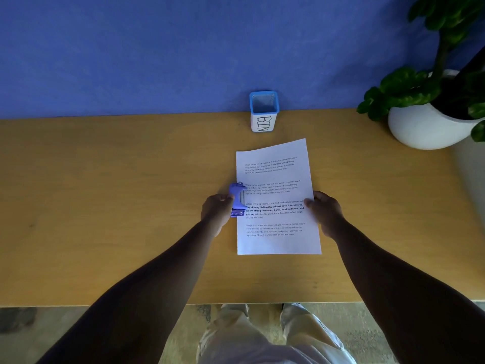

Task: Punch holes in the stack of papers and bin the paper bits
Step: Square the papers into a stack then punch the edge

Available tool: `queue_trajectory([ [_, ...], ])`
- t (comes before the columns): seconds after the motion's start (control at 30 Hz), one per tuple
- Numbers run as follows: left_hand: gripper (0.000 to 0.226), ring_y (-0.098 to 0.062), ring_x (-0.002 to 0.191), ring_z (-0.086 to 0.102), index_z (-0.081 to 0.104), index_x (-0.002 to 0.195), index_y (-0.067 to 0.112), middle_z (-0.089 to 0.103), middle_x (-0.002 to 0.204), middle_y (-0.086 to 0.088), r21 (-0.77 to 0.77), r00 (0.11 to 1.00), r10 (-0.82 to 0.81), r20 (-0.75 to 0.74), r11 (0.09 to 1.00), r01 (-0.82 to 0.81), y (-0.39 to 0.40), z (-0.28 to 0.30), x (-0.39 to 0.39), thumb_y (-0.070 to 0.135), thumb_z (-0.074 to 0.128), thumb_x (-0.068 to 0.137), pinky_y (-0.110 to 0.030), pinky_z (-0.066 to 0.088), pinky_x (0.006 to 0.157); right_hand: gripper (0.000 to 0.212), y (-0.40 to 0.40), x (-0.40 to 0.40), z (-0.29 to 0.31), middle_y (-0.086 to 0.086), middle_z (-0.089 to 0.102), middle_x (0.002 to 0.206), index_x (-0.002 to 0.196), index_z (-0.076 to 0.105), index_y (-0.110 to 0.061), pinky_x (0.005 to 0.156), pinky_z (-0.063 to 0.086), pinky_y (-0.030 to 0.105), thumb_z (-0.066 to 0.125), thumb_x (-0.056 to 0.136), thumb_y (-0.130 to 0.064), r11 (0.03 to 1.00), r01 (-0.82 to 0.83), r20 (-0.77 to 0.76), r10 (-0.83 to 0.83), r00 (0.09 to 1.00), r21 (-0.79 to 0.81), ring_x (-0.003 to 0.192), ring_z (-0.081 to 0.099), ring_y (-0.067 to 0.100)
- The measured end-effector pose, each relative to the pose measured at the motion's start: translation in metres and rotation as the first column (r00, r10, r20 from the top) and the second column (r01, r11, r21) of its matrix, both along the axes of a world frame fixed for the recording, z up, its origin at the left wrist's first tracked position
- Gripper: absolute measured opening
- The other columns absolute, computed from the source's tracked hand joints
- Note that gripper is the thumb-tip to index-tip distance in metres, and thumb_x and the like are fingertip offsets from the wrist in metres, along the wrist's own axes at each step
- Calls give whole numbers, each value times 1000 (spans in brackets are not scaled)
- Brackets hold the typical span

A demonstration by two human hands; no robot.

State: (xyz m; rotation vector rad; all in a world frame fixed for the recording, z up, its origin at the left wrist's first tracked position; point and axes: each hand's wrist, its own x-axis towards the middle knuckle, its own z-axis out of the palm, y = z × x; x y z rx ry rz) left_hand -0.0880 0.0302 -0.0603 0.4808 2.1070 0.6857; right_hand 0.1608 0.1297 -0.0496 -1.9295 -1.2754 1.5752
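Head view looks down on the wooden surface [131,206], where the left grip [216,210] is closed around the purple hole punch [237,199], set against the near-left edge of the stack of papers [277,198]. The right grip [324,206] pinches the opposite edge of the stack, thumb on top of the sheet, the other fingers hidden beneath or beside it. The stack lies flat between the two grips, slightly rotated against the surface's edge.

The main risk, as I judge it, is misalignment: whether the paper edge sits fully in the punch's slot cannot be told from here, and a shallow seat would give holes too near the margin or torn through. The sheets may also fan out if the right grip loosens as the punch is pressed, leaving holes that do not line up. The punch stands partly off the paper; pressing off-centre could tip it.

The bin [263,111] stands well beyond both grips, past the stack's far edge. Carrying the punch there could spill bits if its tray opens early.

A potted plant [430,119] sits far to the right, out of the way.
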Motion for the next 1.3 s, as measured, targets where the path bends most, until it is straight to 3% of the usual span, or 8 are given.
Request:
queue_trajectory([
  [0.13, 32, -16, 61, 53, 72, 96, 17, 65, 75, 0, -5, 1000, -16, -2, 1000, 16, 0, 1, 1, 41, 52, 95, -26, 37, 55, 18, 1, 0, -2, 4, 71, 98, 97, 69, -26, 79, 53, 34, 59, 91, -13, 998, -46, 52, 44, 998, 33, 83, 62, 22],
  [0.27, 29, -15, 59, 52, 71, 91, 18, 66, 77, -1, -16, 1000, -1, 10, 1000, 1, -1, 3, 1, 40, 52, 93, -25, 37, 55, 19, 1, -1, -3, 6, 72, 94, 100, 71, -19, 67, 46, 29, 55, 90, -16, 987, -146, 162, 133, 978, 70, 77, 61, 25],
  [0.33, 28, -15, 65, 56, 71, 103, 18, 69, 82, 0, -9, 999, 14, 29, 1000, -14, -2, 3, 0, 38, 55, 92, -26, 41, 59, 22, 0, -2, -3, 4, 73, 96, 106, 71, -21, 69, 48, 28, 56, 89, -18, 983, -159, 175, 141, 974, 93, 84, 64, 26],
  [0.6, 41, -17, 79, 60, 68, 123, 18, 74, 103, -6, 56, 997, 23, 73, 998, -27, 6, 8, -10, 40, 62, 90, -27, 47, 71, 35, 0, -1, -4, -2, 71, 107, 122, 65, -21, 68, 42, 23, 55, 89, -15, 982, -12, 267, -39, 963, 186, 81, 58, 15],
  [0.8, 45, -24, 99, 68, 65, 128, 15, 73, 110, -8, 74, 995, -4, 103, 997, -4, 8, 3, -11, 39, 66, 90, -36, 55, 85, 35, 3, -1, -8, -2, 70, 108, 120, 69, -22, 66, 43, 21, 53, 90, -12, 984, -38, 269, -11, 963, 176, 80, 60, 16],
  [0.97, 39, -16, 80, 61, 71, 121, 15, 73, 101, -8, 77, 995, -1, 104, 997, -7, 8, 3, -10, 37, 68, 89, -30, 48, 74, 32, 3, 2, -12, -3, 70, 99, 117, 70, -20, 68, 41, 20, 57, 90, -9, 979, -21, 248, -31, 968, 203, 81, 58, 13],
  [1.1, 32, -14, 73, 60, 72, 114, 20, 69, 84, 2, 66, 995, 6, 100, 998, -13, 7, 5, -8, 38, 68, 88, -30, 48, 71, 33, 1, 3, -14, -5, 70, 98, 116, 71, -22, 57, 41, 16, 57, 89, -10, 978, -29, 253, -25, 967, 207, 80, 59, 12],
  [1.3, 8, -15, 74, 59, 73, 90, 28, 70, 80, 3, 55, 988, 33, 151, 998, -42, 8, 7, -9, 33, 75, 84, -30, 46, 70, 30, 2, 1, -16, 10, 68, 112, 110, 72, -17, 78, 55, 34, 55, 85, -13, 966, -132, 358, 45, 933, 222, 97, 63, 29],
])
